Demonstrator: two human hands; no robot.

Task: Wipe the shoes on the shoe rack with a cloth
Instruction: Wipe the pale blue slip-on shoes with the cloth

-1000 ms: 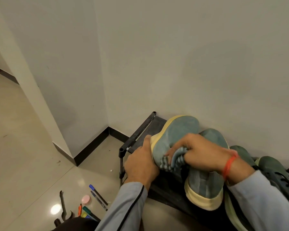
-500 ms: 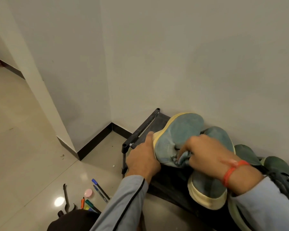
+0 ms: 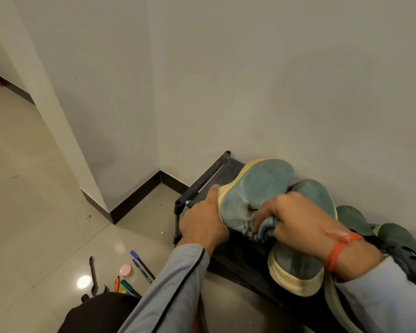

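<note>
A blue-grey shoe with a cream rim is tipped up so its sole faces me, at the left end of the black shoe rack. My left hand grips its heel end from the left. My right hand holds a bunched blue-grey cloth and presses it against the lower part of the sole. The matching second shoe lies sole-up just to the right, partly under my right forearm.
Dark green shoes sit further right on the rack against the wall. On the tiled floor to the left lie pens, markers, a pink round lid and a dark metal tool. A wall corner with black skirting stands to the left.
My right hand with the cloth has slid down the sole toward the heel end. My left hand keeps its grip on the shoe.
</note>
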